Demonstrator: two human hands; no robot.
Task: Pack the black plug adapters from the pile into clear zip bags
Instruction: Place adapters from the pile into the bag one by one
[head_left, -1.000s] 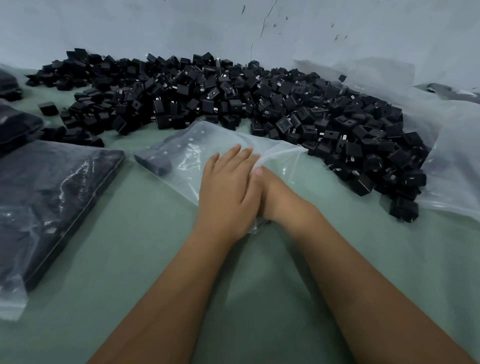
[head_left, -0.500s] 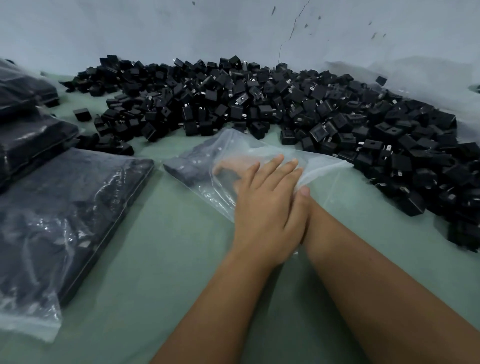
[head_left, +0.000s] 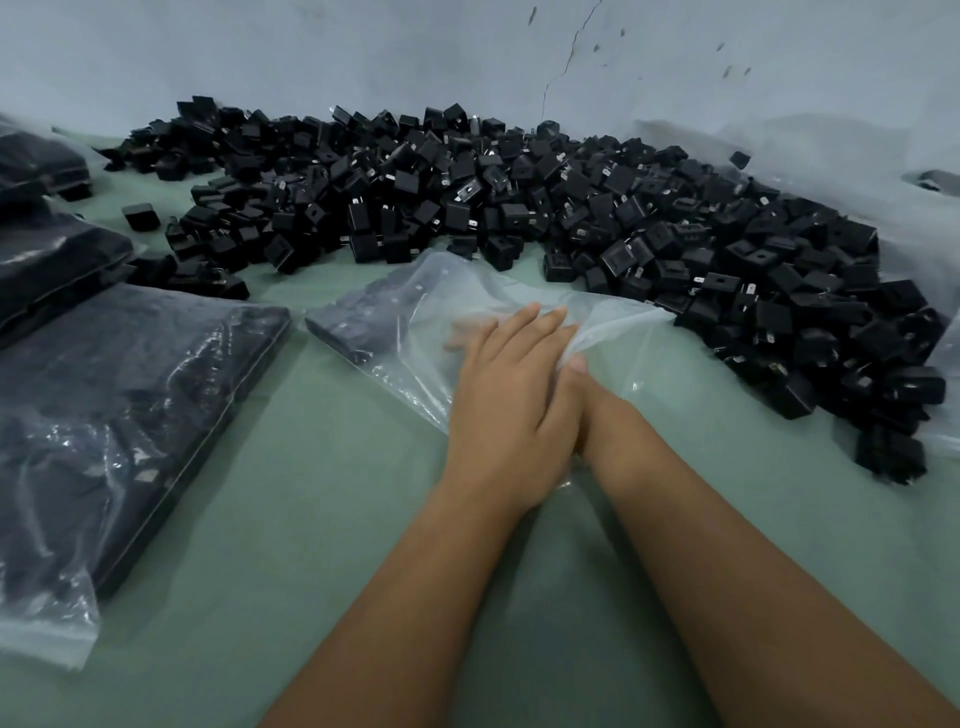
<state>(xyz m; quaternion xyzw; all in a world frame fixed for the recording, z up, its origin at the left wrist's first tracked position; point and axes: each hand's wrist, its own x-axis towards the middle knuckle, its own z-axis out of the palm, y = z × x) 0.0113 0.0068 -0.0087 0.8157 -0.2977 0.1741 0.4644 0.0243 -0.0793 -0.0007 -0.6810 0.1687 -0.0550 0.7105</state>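
On the clear zip bag (head_left: 426, 312): left hand (head_left: 511, 395), flat.

Green table (head_left: 322, 467) under adapter pile (head_left: 519, 208) (plus filled bags (head_left: 119, 395)).

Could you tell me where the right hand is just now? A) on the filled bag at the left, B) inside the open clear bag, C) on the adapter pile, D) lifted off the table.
B: the right hand shows dimly through the clear bag, under the left hand.
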